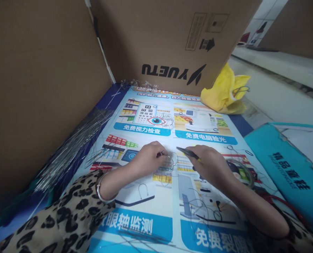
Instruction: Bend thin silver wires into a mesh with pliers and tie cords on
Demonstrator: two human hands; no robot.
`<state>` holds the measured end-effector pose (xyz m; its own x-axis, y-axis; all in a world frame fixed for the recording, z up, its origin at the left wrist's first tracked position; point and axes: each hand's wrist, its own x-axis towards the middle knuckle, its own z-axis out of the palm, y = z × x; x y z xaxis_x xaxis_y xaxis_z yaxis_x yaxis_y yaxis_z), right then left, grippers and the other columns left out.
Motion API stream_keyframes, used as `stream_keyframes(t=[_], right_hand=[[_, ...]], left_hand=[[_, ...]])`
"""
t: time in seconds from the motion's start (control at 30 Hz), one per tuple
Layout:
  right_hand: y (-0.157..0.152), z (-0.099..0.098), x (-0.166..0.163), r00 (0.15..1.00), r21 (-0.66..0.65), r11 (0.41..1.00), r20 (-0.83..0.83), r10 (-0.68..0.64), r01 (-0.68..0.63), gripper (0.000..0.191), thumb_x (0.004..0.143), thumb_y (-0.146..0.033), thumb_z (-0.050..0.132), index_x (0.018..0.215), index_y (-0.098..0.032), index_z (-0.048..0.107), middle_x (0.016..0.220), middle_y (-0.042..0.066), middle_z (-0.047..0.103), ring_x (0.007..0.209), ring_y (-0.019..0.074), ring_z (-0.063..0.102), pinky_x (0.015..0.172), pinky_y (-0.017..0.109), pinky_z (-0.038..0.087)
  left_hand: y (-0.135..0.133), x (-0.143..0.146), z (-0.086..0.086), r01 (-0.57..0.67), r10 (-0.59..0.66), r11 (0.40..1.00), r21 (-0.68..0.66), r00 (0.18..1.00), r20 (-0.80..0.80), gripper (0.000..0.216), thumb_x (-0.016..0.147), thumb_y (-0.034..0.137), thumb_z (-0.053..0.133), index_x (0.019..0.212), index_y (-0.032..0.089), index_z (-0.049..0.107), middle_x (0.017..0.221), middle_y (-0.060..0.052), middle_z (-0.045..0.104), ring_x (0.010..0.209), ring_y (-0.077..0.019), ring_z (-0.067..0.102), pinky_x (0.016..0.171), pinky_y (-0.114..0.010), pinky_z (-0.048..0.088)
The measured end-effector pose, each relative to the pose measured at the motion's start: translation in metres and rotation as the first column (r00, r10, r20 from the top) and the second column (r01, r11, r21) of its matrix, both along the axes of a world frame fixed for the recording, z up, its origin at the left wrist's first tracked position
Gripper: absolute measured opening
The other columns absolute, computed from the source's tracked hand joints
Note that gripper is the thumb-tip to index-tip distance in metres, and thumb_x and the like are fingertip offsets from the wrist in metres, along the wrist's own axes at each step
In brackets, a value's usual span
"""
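Note:
My left hand [154,158] is closed in a pinch on a piece of bent thin wire [169,164], which curls in loops just right of the fingertips. Dark-jawed pliers [189,153] sit in my right hand [211,165], with the fingers wrapped round the handles. The jaws point left toward the wire, a small gap apart from it. Both hands are over a printed poster sheet [164,225]. Loose bent wire pieces [143,190] lie on the sheet below the left hand, and more wire lengths [202,209] are below the right.
A bundle of straight wires [72,144] lies along the left cardboard panel [37,70]. Shaped wire pieces [147,84] sit at the back against a printed cardboard panel [169,42]. On the right are a wire coil [247,172], a yellow bag [222,95] and a turquoise box [280,165].

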<state>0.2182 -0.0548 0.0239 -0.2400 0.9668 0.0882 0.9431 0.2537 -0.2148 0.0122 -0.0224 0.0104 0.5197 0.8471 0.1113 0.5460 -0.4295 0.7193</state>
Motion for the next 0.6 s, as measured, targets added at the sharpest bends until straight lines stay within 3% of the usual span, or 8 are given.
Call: stream_keyframes(t=[0.1, 0.17, 0.3, 0.47, 0.6], right_hand=[[-0.001, 0.007, -0.004, 0.944, -0.120, 0.991, -0.317, -0.094, 0.058, 0.030, 0.084, -0.042, 0.042, 0.091, -0.021, 0.062, 0.075, 0.001, 0.064, 0.067, 0.0144, 0.057, 0.059, 0.024, 0.038], [-0.002, 0.008, -0.011, 0.908, -0.193, 0.981, -0.405, -0.110, 0.033, 0.033, 0.080, -0.048, 0.047, 0.092, -0.021, 0.062, 0.071, -0.001, 0.062, 0.065, 0.0137, 0.056, 0.058, 0.024, 0.039], [-0.002, 0.004, -0.025, 0.919, -0.190, 0.982, -0.391, -0.053, -0.024, 0.026, 0.072, -0.043, 0.057, 0.085, -0.021, 0.063, 0.074, -0.001, 0.060, 0.069, 0.0139, 0.055, 0.060, 0.024, 0.039], [-0.002, -0.005, -0.029, 0.934, -0.151, 0.988, -0.352, -0.067, 0.013, 0.014, 0.071, -0.033, 0.055, 0.066, -0.019, 0.054, 0.068, -0.002, 0.055, 0.064, 0.0126, 0.051, 0.058, 0.024, 0.036], [-0.002, -0.008, -0.027, 0.925, -0.181, 0.984, -0.374, -0.073, 0.005, 0.011, 0.071, -0.030, 0.052, 0.069, -0.020, 0.056, 0.064, -0.003, 0.053, 0.060, 0.0118, 0.049, 0.055, 0.023, 0.034]], left_hand=[[-0.003, 0.003, -0.003, -0.046, 0.045, 0.998, 0.031, 0.999, 0.027, 0.016, 0.070, 0.006, 0.049, 0.071, 0.015, 0.062, 0.078, -0.003, 0.061, 0.078, -0.0151, 0.056, 0.071, -0.026, 0.043], [-0.005, 0.005, -0.004, -0.062, 0.060, 0.997, 0.055, 0.997, 0.048, 0.015, 0.071, 0.006, 0.050, 0.070, 0.015, 0.062, 0.077, -0.004, 0.060, 0.078, -0.0150, 0.056, 0.070, -0.026, 0.044], [-0.010, 0.009, -0.005, -0.069, 0.060, 0.995, 0.066, 0.991, 0.122, 0.014, 0.071, 0.006, 0.051, 0.069, 0.015, 0.062, 0.078, -0.003, 0.061, 0.078, -0.0141, 0.057, 0.071, -0.025, 0.045], [-0.014, 0.012, -0.008, -0.070, 0.063, 0.997, 0.027, 0.981, 0.184, 0.015, 0.070, 0.006, 0.051, 0.066, 0.016, 0.061, 0.079, -0.003, 0.063, 0.078, -0.0140, 0.058, 0.072, -0.026, 0.046], [-0.014, 0.013, -0.011, -0.062, 0.069, 0.997, -0.037, 0.975, 0.212, 0.014, 0.069, 0.007, 0.052, 0.067, 0.017, 0.061, 0.077, -0.002, 0.063, 0.077, -0.0131, 0.059, 0.071, -0.025, 0.046]])
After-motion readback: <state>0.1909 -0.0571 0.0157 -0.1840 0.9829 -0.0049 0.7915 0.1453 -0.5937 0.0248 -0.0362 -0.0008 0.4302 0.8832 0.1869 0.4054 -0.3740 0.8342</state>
